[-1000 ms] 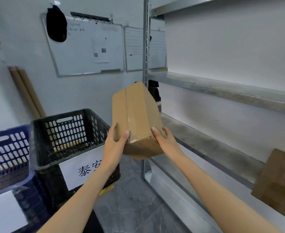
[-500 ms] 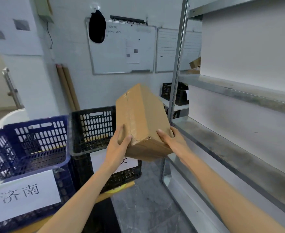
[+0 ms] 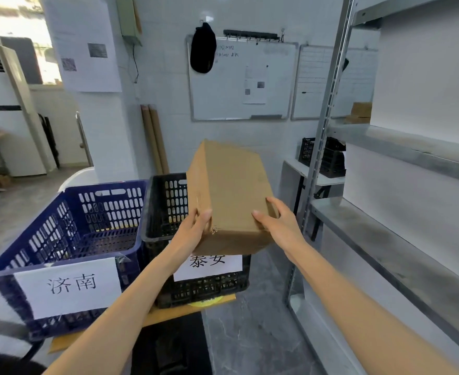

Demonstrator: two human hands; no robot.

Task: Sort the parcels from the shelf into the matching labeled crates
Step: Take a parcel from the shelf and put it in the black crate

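A brown cardboard parcel (image 3: 231,196) is held in the air, tilted, in front of the black crate (image 3: 166,212). My left hand (image 3: 196,228) grips its near left corner and my right hand (image 3: 277,223) grips its near right edge. The black crate carries a white label with two Chinese characters, partly hidden by the parcel. Left of it stands a blue crate (image 3: 68,228) with its own white label (image 3: 68,286). The metal shelf (image 3: 390,239) runs along the right side, its near boards bare.
Both crates rest on a brown board (image 3: 169,312) over a low stand. A whiteboard (image 3: 242,79) hangs on the back wall, with cardboard tubes (image 3: 155,139) leaning beside it. A small black crate (image 3: 323,158) sits on a white table behind the shelf post. Small boxes (image 3: 359,112) lie on the far upper shelf.
My view has swung left from the shelf toward the crates. The parcel has travelled with both hands from beside the shelf post to in front of the black crate.
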